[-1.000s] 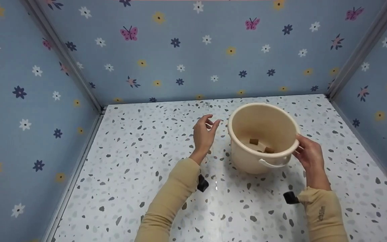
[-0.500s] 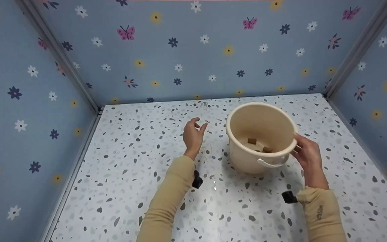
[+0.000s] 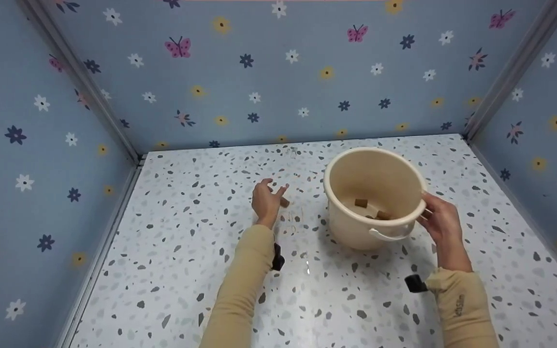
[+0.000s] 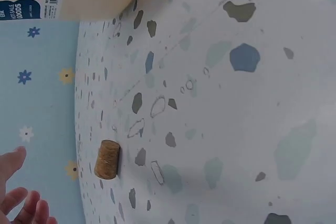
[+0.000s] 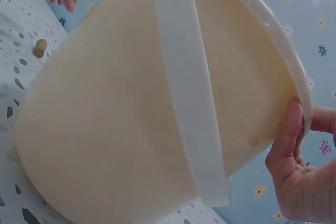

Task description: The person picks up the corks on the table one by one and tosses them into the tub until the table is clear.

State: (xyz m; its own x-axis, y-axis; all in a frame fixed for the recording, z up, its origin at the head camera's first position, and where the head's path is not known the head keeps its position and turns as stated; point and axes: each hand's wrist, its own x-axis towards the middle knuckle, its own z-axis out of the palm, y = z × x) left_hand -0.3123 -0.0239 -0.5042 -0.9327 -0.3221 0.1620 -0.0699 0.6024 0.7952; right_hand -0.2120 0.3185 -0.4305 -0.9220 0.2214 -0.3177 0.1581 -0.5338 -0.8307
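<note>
A cork [image 3: 284, 202] sits on the speckled tabletop just right of my left hand [image 3: 265, 202]. That hand hovers near it with loosely bent fingers and nothing in them; in the left wrist view the fingertips [image 4: 13, 163] are apart from the cork [image 4: 107, 159]. To the right stands a cream plastic bucket [image 3: 356, 229], with a few corks [image 3: 361, 203] on its inside bottom. My right hand [image 3: 444, 217] grips the bucket's right rim, and in the right wrist view the thumb [image 5: 287, 135] lies outside the wall. A white handle [image 5: 184, 77] hangs across the bucket's near side.
Flowered blue panels [image 3: 278, 72] close off the back and both sides of the white speckled table [image 3: 172, 251]. Faint outlines and wet-looking marks [image 3: 292, 217] show on the tabletop between the left hand and the bucket.
My left hand has moved left and slightly nearer, away from the bucket. The cork beside it has come into sight. My right hand stays on the bucket's rim.
</note>
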